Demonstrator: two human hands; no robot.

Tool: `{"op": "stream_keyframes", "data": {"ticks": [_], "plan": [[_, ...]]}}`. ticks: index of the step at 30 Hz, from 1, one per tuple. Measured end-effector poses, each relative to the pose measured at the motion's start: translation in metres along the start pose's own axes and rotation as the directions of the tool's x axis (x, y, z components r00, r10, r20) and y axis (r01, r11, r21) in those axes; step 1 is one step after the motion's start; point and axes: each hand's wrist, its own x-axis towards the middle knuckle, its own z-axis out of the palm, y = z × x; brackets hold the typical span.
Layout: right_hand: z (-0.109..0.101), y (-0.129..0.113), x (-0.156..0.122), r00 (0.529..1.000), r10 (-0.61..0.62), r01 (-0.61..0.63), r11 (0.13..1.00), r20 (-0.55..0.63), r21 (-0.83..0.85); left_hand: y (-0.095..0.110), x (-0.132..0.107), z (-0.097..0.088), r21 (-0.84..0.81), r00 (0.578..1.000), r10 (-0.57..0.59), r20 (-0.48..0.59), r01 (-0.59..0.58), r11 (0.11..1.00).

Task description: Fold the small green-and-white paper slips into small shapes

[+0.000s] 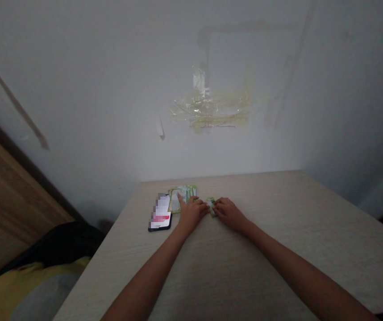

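Note:
A small green-and-white packet (211,209) lies on the table between my two hands. The fingertips of my right hand (230,214) are closed on its right edge. On the opposite edge are the fingers of my left hand (191,215), bent toward it, while one finger sticks out over a pile of flat green-and-white packets (174,200). These overlap one another at the back left. My left hand hides part of the pile. Fine print on the packets is too small to read.
A phone (161,214) with a lit, partly blurred screen lies left of the pile. The pale wooden table (278,232) meets a grey wall (111,89) with clear tape (211,109) on it. Yellow and grey cloth (44,290) is at the lower left, beside a wooden panel (0,200).

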Motion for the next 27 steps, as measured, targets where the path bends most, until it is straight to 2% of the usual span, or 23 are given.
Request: {"op": "stream_keyframes", "data": {"ticks": [20, 27], "plan": [[-0.012, -0.008, -0.012, 0.997, -0.003, -0.01, 0.985, 0.071, 0.169, 0.002, 0.0, -0.005, 0.008, 0.999, -0.013, 0.037, 0.012, 1.0], [-0.018, -0.007, -0.016, 0.99, 0.036, -0.067, 0.969, 0.134, 0.237, 0.003, 0.0, -0.004, 0.012, 1.0, -0.011, 0.018, 0.011, 1.0]]}}
